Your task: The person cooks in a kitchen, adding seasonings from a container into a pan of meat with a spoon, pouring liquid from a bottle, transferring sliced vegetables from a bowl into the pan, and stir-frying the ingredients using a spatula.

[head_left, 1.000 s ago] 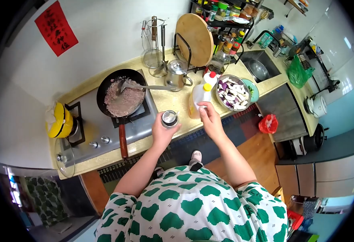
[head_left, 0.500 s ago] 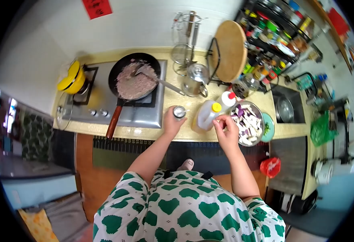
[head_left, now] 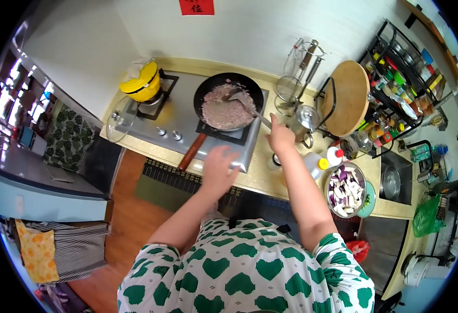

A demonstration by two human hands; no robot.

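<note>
My left hand [head_left: 219, 169] is in the air by the front edge of the stove, its fingers spread and slightly blurred, holding nothing. Close to it is the wooden handle [head_left: 192, 152] of a black frying pan [head_left: 202, 99]. Pinkish minced meat [head_left: 228, 112] lies in the pan, with a metal spatula [head_left: 247, 104] resting in it. My right hand [head_left: 282, 136] is closed at the end of the spatula's handle, partly hiding it. A small jar [head_left: 274, 161] stands on the counter, partly behind my right forearm. Beyond that forearm is a yellow-capped jug [head_left: 313, 164].
A yellow pot [head_left: 144, 86] sits on the left burner, a glass lid [head_left: 120, 122] before it. To the right are a red-capped bottle [head_left: 334, 155], a bowl of cut eggplant [head_left: 348, 190], a metal pot [head_left: 304, 122], a round cutting board [head_left: 346, 99] and a sink [head_left: 396, 177].
The view has swung left. My left hand has let go of the small jar, now on the counter, and moved toward the pan handle. My right hand has gone from the jug to the spatula handle.
</note>
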